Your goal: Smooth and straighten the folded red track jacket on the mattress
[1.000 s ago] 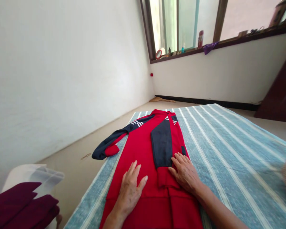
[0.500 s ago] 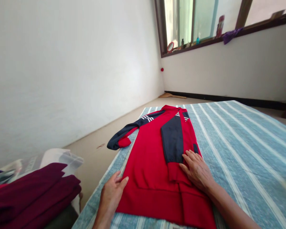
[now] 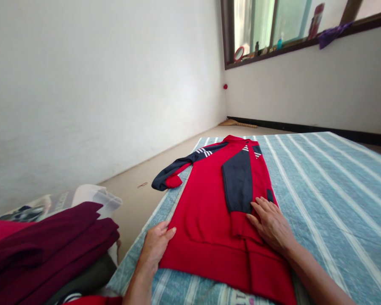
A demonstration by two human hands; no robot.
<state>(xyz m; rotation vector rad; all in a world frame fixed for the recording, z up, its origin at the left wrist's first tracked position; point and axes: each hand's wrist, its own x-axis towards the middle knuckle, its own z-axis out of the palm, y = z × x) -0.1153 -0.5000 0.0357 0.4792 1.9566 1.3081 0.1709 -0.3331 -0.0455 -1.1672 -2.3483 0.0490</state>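
Observation:
A red sweatshirt [image 3: 206, 212] with navy sleeves lies flat on a blue striped sheet [image 3: 320, 190]. One navy sleeve [image 3: 239, 180] is folded over the body; the other sleeve [image 3: 178, 169] stretches out to the left past the sheet's edge. My right hand [image 3: 271, 224] rests flat on the folded sleeve's red cuff. At the garment's lower left edge, my left hand [image 3: 155, 245] has its fingers curled at the side seam; whether it grips the cloth is unclear.
A stack of folded maroon clothes [image 3: 47, 250] sits at the lower left over a clear plastic bin [image 3: 95, 197]. Bare floor [image 3: 139, 199] runs between the sheet and the white wall. A window sill [image 3: 288, 40] with small bottles is at the far right.
My left hand slid from the middle of the sweatshirt's body to its left edge. The right hand stayed on the cuff. The view shifted left, showing more of the maroon stack.

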